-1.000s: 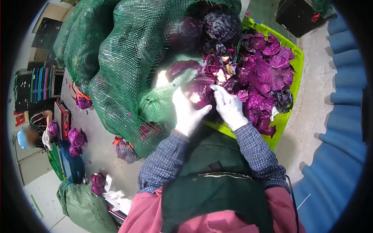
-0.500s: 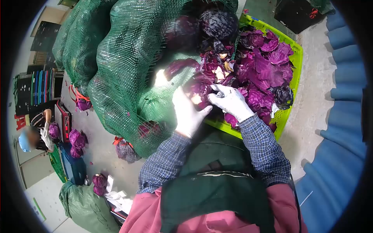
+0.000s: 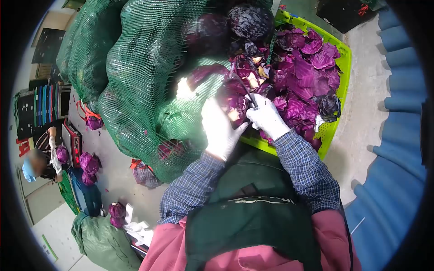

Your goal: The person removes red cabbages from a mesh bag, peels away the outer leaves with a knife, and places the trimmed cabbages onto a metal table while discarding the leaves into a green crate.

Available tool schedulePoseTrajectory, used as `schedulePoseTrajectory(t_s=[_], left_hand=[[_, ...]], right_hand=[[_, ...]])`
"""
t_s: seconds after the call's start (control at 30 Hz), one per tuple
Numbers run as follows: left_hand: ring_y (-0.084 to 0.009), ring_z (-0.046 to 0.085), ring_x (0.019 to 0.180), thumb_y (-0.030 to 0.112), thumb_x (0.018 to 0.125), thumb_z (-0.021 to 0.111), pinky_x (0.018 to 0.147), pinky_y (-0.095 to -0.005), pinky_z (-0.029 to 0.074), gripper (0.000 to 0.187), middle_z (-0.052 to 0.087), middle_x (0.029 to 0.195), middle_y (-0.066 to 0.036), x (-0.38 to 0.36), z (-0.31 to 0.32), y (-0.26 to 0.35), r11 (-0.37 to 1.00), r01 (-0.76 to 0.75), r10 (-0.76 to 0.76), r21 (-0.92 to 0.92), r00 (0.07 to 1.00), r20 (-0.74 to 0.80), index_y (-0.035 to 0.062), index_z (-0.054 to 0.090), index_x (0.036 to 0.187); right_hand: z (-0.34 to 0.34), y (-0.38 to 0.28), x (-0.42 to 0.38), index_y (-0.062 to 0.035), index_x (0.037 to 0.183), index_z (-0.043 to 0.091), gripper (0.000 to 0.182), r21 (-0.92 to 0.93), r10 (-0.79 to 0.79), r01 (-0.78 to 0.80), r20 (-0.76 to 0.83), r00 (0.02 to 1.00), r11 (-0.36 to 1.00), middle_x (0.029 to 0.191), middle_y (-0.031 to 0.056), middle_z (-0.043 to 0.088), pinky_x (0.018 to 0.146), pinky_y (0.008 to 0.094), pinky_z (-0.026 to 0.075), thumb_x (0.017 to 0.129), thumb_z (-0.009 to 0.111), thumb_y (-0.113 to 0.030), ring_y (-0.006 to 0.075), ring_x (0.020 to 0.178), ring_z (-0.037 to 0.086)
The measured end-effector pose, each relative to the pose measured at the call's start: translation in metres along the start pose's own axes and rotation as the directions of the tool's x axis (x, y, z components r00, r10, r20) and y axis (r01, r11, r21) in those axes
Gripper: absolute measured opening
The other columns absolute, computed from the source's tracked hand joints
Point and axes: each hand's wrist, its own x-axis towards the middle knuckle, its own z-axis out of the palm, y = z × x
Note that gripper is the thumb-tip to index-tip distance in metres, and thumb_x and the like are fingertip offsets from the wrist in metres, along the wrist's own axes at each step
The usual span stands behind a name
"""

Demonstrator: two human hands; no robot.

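My left hand (image 3: 218, 130), in a white glove, is closed around the side of a red cabbage (image 3: 234, 101) with its pale cut stem toward me. My gloved right hand (image 3: 267, 118) grips a knife (image 3: 251, 95) by its dark handle, the thin blade angled up and left over the cabbage. Beneath and behind my left hand lies a green mesh sack (image 3: 142, 77), with dark cabbage heads (image 3: 251, 21) at its upper opening. Loose purple leaves (image 3: 312, 81) and pale trimmed stem pieces lie just beyond my right hand.
A lime-green crate (image 3: 347, 67) full of leaves stands to the right. Blue sheeting (image 3: 398, 149) hangs along the right side. At far left a person (image 3: 43, 160) works near purple cabbages (image 3: 89, 162). A tied bag (image 3: 144, 175) sits on the floor beside the sack.
My right hand has turned, and the knife blade now shows above the cabbage. My left hand stays on the cabbage almost unmoved. The whole view has shifted slightly.
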Motion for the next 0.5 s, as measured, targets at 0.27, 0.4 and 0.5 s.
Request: schedulePoseTrajectory(t_s=[0.27,0.4,0.5], left_hand=[[-0.0388,0.051,0.115,0.027,0.057,0.096,0.103,-0.0495,0.039,0.108,0.054,0.120,-0.023,0.017,-0.013,-0.015,0.972,0.121,-0.118,-0.202,0.993,0.027,-0.0081,0.035,0.139],[-0.0402,0.048,0.118,0.029,0.058,0.095,0.104,-0.0497,0.038,0.110,0.052,0.123,-0.025,0.022,-0.006,-0.021,0.952,0.174,-0.152,-0.252,0.983,0.101,-0.0090,0.033,0.141],[-0.0412,0.046,0.122,0.035,0.061,0.094,0.106,-0.0505,0.036,0.116,0.048,0.128,-0.027,0.017,-0.005,-0.023,0.985,0.097,-0.089,-0.145,0.994,0.062,-0.0107,0.028,0.144]], right_hand=[[-0.015,0.002,-0.064,-0.0110,0.127,0.059,0.038,-0.619,-0.536,0.417,-0.007,0.844,0.666,0.092,0.0154,0.073,0.060,0.0431,0.057,0.092,0.067,-0.025,0.0342,0.070,0.071],[-0.018,0.010,-0.076,-0.0089,0.137,0.055,0.050,-0.684,-0.429,0.350,0.059,0.901,0.640,0.101,0.0136,0.074,0.064,0.0415,0.058,0.090,0.069,-0.018,0.0307,0.074,0.072],[-0.013,0.016,-0.072,-0.0089,0.139,0.054,0.051,-0.677,-0.412,0.314,0.018,0.911,0.666,0.099,0.0137,0.073,0.062,0.0421,0.057,0.090,0.069,-0.018,0.0319,0.072,0.071]])
